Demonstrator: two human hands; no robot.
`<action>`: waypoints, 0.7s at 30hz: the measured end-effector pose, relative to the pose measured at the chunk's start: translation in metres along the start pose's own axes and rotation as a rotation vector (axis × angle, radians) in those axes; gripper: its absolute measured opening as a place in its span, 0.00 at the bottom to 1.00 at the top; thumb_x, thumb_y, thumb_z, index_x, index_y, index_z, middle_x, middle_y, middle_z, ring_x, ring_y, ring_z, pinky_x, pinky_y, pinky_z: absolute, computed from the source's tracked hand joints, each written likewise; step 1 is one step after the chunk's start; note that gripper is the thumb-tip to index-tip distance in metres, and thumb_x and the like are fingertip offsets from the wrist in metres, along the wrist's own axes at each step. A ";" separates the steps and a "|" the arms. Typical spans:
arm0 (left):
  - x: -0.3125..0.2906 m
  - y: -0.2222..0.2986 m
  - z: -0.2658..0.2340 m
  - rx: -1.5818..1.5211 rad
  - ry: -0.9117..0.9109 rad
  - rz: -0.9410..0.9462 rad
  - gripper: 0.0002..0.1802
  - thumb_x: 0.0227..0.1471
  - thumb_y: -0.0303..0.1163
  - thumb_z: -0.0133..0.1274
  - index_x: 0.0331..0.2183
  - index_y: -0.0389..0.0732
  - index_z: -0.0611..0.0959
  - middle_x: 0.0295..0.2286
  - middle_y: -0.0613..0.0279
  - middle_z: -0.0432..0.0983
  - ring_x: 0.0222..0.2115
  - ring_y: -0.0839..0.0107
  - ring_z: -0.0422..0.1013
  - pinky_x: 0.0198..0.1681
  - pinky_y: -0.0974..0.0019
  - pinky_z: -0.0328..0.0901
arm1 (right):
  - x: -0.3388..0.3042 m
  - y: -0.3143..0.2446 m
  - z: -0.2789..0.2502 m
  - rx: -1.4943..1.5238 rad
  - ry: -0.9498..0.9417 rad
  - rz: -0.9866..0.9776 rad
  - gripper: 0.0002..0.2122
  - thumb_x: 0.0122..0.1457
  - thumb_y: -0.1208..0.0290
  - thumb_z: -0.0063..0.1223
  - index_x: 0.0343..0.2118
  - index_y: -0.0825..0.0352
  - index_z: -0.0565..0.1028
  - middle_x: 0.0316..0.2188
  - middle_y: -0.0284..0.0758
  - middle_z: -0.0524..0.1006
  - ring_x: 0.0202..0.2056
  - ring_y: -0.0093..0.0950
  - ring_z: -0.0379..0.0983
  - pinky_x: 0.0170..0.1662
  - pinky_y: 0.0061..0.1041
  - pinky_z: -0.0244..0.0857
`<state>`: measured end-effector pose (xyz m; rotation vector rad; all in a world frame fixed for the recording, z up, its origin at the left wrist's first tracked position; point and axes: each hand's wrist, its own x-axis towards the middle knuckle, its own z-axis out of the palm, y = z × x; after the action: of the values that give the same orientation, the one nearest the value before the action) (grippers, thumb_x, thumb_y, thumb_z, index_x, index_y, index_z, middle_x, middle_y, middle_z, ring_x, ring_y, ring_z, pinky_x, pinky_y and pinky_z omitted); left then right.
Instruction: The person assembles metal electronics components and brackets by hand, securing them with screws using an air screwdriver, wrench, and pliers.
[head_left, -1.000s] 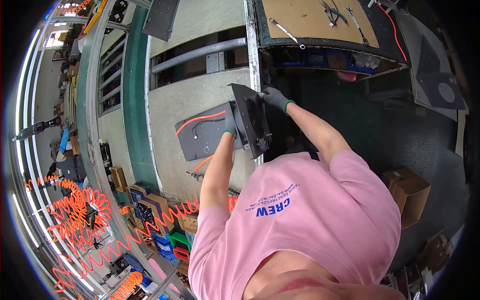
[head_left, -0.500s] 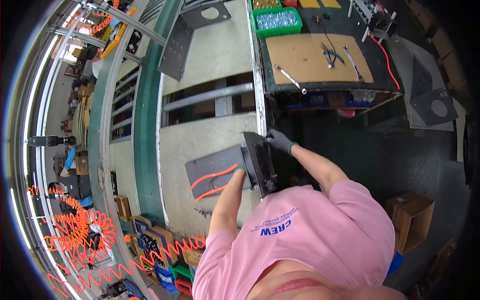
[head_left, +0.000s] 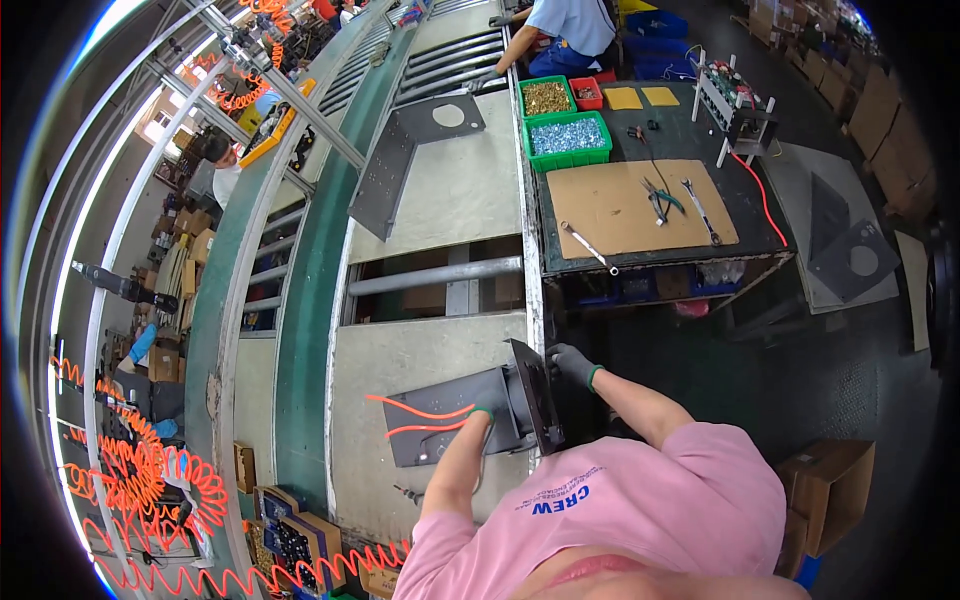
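A dark grey metal bracket [head_left: 430, 400] lies on the pale work board, with an upright black panel [head_left: 536, 396] at its right end. Two orange-red tubes [head_left: 425, 430] run across the bracket. My left hand [head_left: 486, 408] reaches in behind the panel; only its green glove cuff shows clearly, and the fingers are lost against the dark metal. On the panel's outer side is my right hand [head_left: 572, 365], in a dark grey glove, fingers curled together near the panel's far edge. Whatever they pinch is too small or hidden to make out.
A bent metal panel [head_left: 385, 180] stands farther along the conveyor, past a roller gap [head_left: 440, 275]. On the right bench are cardboard [head_left: 610, 220] with wrenches and pliers, and a green bin [head_left: 570, 140] of small parts. A co-worker [head_left: 570, 30] is at the far end. Orange coiled hoses [head_left: 150, 490] hang left.
My view has tilted up, so everything sits lower in the picture and a co-worker shows at the top. Both hands stay at the black panel; the tubes lie slightly differently.
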<state>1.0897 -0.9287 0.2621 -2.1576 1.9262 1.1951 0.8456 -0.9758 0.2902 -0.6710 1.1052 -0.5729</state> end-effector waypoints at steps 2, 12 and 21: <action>-0.044 -0.005 -0.042 0.131 0.052 -0.015 0.24 0.42 0.32 0.46 0.45 0.42 0.72 0.41 0.40 0.70 0.42 0.45 0.68 0.44 0.53 0.63 | 0.001 0.001 0.016 -0.135 -0.068 -0.033 0.11 0.57 0.72 0.40 0.42 0.67 0.69 0.23 0.36 0.70 0.21 0.27 0.67 0.25 0.29 0.66; -0.153 -0.005 -0.160 -0.063 0.849 0.099 0.11 0.39 0.27 0.55 0.28 0.41 0.72 0.21 0.51 0.71 0.22 0.51 0.68 0.23 0.58 0.61 | -0.047 -0.086 0.021 -0.351 0.145 -0.618 0.16 0.59 0.62 0.45 0.42 0.70 0.68 0.35 0.42 0.72 0.38 0.30 0.68 0.44 0.27 0.61; -0.175 0.145 -0.251 0.199 0.989 0.653 0.09 0.40 0.23 0.53 0.28 0.43 0.73 0.21 0.56 0.71 0.25 0.56 0.69 0.25 0.59 0.60 | -0.092 -0.220 0.110 -0.519 -0.191 -1.033 0.19 0.59 0.62 0.46 0.50 0.67 0.64 0.37 0.32 0.69 0.38 0.19 0.66 0.38 0.18 0.63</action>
<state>1.1050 -0.9362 0.5996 -2.2589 3.0745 -0.2495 0.8974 -1.0357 0.5411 -1.7462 0.6569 -1.0704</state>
